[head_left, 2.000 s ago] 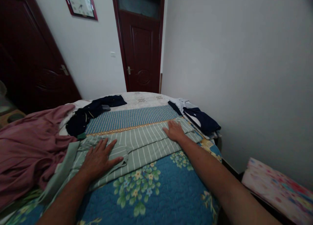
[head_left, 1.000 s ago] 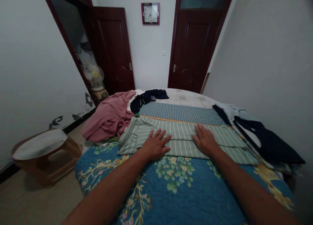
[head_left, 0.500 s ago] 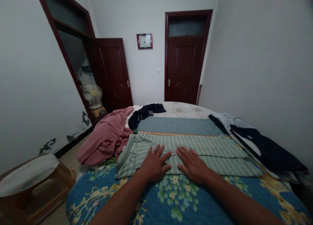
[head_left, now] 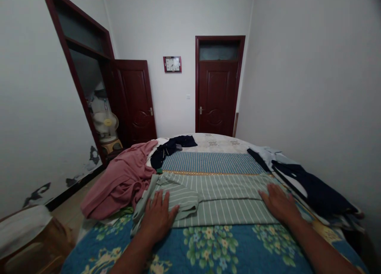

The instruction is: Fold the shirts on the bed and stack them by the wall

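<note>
A green garment with white stripes [head_left: 226, 212] lies stretched out across the blue floral cover [head_left: 208, 250]. My left hand [head_left: 157, 218] rests on its left part, palm down with fingers spread, beside a folded flap like a sleeve. Near the garment's right end, my right hand [head_left: 279, 204] lies flat with the fingers apart. Neither hand grips anything. Beyond the garment is a blue striped cloth [head_left: 214, 163] with an orange edge.
Pink cloth [head_left: 122, 179] is heaped at the left, beside dark blue clothing [head_left: 163, 151]. Dark and light garments [head_left: 312, 184] lie at the right. A stool [head_left: 26, 234] stands at the lower left. A fan [head_left: 105, 123] shows through the open doorway.
My hands have moved apart, the left to the left and the right to the right. A striped flap now shows beside my left hand. The view has tilted up slightly.
</note>
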### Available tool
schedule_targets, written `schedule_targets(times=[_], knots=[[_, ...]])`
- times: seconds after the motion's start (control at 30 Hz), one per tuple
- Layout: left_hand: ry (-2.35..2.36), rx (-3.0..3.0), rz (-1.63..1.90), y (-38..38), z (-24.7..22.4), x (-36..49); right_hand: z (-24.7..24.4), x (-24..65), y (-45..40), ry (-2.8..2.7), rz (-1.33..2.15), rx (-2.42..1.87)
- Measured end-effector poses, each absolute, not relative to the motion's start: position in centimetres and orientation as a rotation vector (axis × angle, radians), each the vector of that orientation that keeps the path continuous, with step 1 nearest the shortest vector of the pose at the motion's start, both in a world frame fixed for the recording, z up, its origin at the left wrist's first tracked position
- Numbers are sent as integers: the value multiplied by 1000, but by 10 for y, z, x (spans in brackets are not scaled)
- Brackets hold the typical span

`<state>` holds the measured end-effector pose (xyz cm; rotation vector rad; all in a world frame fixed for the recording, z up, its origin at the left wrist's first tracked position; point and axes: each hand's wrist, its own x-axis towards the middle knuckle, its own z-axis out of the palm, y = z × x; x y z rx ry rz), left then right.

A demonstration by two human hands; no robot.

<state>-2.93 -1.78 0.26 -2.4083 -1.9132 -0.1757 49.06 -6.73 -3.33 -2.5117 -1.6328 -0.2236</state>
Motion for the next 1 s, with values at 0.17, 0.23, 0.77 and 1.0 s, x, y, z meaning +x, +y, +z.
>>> schedule_targets(times=[0.17,0.23,0.77,1.0], knots=[[-1966,-2227,-198,-16,-4,-37,-24,515,-66,-1539,-321,-2557],[-1880,-2205,-230,-17,-1,-35,-19,519,-66,-1518,-331,-2598],[-1180,-2743,-830,20,-4,69,23,533,-87,-890,204,-2554],[-1157,-2794,-869,29,-15,57,23,553,-81,-813,436,-2289]])
